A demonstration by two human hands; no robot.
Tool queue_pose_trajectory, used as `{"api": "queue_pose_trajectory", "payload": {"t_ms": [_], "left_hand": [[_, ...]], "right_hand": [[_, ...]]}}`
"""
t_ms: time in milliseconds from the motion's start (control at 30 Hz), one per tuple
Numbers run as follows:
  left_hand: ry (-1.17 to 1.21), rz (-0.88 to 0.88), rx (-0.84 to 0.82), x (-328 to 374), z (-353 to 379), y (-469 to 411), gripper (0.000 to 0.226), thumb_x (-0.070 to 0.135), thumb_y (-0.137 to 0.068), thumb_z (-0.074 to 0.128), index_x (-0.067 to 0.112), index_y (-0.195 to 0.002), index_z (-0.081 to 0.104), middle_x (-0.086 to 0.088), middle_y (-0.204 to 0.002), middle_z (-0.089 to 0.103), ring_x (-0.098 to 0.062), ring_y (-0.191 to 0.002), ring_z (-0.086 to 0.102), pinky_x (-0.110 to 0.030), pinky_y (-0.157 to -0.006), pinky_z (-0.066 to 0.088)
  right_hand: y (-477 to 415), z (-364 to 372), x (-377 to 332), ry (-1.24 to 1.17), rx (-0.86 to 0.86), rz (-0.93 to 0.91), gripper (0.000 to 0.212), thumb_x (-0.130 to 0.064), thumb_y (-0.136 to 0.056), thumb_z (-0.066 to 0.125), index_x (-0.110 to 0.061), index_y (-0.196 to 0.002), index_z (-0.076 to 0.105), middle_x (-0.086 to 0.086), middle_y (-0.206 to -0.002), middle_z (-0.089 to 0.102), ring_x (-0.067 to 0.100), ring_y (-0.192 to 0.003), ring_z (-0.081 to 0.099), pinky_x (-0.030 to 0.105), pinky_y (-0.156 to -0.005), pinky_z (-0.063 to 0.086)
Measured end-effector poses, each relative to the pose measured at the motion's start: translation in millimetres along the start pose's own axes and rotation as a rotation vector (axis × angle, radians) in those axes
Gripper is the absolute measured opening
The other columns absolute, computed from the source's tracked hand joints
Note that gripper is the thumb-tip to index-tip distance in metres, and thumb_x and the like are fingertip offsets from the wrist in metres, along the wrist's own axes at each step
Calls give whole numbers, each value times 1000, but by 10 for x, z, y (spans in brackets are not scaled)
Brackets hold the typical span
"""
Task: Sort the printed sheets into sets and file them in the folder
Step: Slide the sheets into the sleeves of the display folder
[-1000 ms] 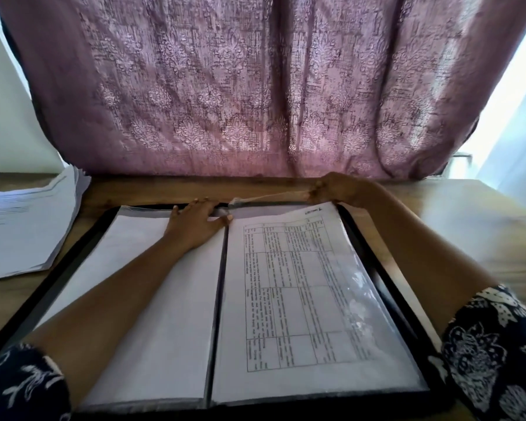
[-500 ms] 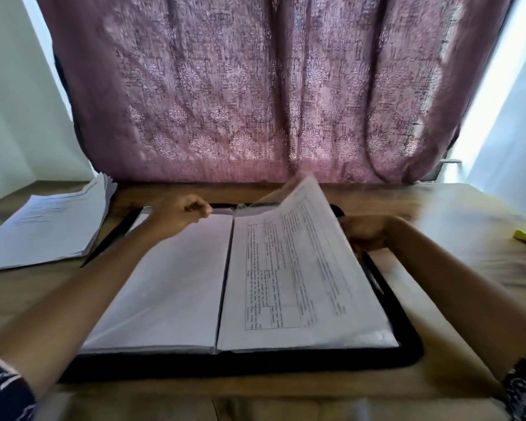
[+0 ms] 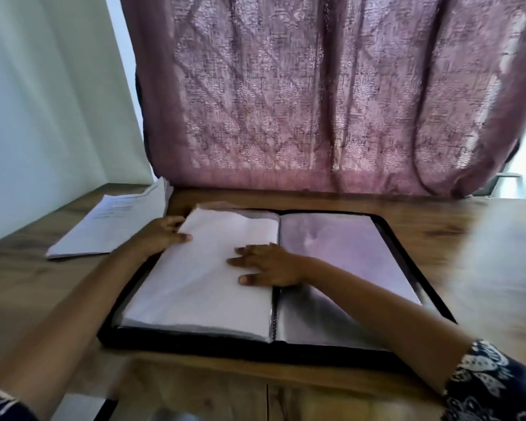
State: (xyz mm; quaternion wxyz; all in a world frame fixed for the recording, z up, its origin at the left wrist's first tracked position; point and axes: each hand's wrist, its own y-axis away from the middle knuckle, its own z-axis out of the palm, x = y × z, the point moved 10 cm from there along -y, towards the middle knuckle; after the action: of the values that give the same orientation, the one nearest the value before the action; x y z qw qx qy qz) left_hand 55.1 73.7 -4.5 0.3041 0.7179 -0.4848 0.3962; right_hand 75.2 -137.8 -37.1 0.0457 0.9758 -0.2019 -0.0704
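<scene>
Now that the filled sleeve [image 3: 207, 275] has been turned leftward, our right hand [image 3: 266, 264] presses it flat, fingers straight, while our left hand [image 3: 163, 235] pinches its outer edge. An empty sleeve [image 3: 349, 253] lies ready in the folder [image 3: 195, 344]; the printed sheets [image 3: 113, 229] lie just left.

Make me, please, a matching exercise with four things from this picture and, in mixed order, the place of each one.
Things:
1. left hand
2. right hand
3. loose sheets
4. curtain

Places:
a. hangs behind the table
b. lies flat on the left page
c. on the table, left of the folder
d. holds the left page's outer edge

Pairs: 1-d, 2-b, 3-c, 4-a.
</scene>
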Motion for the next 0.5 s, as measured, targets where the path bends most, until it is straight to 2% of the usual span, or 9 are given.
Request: {"api": "queue_pose_trajectory", "payload": {"t_ms": [33,100,200,300,400,500], "left_hand": [[-144,14,26,-26,-3,-1,85,35,-57,92,14,-131,57,-10,-121,63,-21,-99,63,-28,-85,45],[-376,60,70,-32,13,-16,64,33,-75,82,21,-133,56,-7,-121,59,-21,-106,58,-26,-84,39],[-579,103,106,-17,-36,-85,51,41,-79,76,22,-125,63,-7,-123,59,-21,-108,56,-28,-84,39],[-542,107,250,-8,-421,-158,48,49,-76,75,22,-115,69,-7,-121,64,-27,-110,59,-36,-91,45],[-443,57,445,-155,-1020,-228,39,36,-86,70,13,-118,67,-8,-128,63,-29,-118,56,-38,-101,40],[-410,-122,554,-607,-1614,-358,48,36,-90,64,13,-131,57,-14,-138,54,-34,-121,52,-40,-103,36]], "right_hand": [[5,-10,18,9,5,-3,59,-52,-98,36,-35,-151,16,-5,-161,8,13,-147,6,34,-116,4],[1,-53,41,3,-20,-16,59,-54,-97,39,-36,-150,21,-6,-160,13,14,-146,10,33,-116,6],[-82,-201,66,-123,-38,-6,50,-53,-94,46,-34,-141,42,-3,-150,35,19,-138,29,42,-115,19],[-399,-489,95,-236,121,-5,35,-44,-92,57,-22,-119,63,2,-121,60,19,-111,55,35,-101,40],[-922,-713,60,-301,300,-3,34,-30,-92,62,-9,-118,64,8,-121,63,21,-109,57,22,-84,38],[-1609,-782,8,-322,388,39,35,-24,-90,64,-4,-120,62,11,-125,61,25,-115,55,30,-95,40]]}}
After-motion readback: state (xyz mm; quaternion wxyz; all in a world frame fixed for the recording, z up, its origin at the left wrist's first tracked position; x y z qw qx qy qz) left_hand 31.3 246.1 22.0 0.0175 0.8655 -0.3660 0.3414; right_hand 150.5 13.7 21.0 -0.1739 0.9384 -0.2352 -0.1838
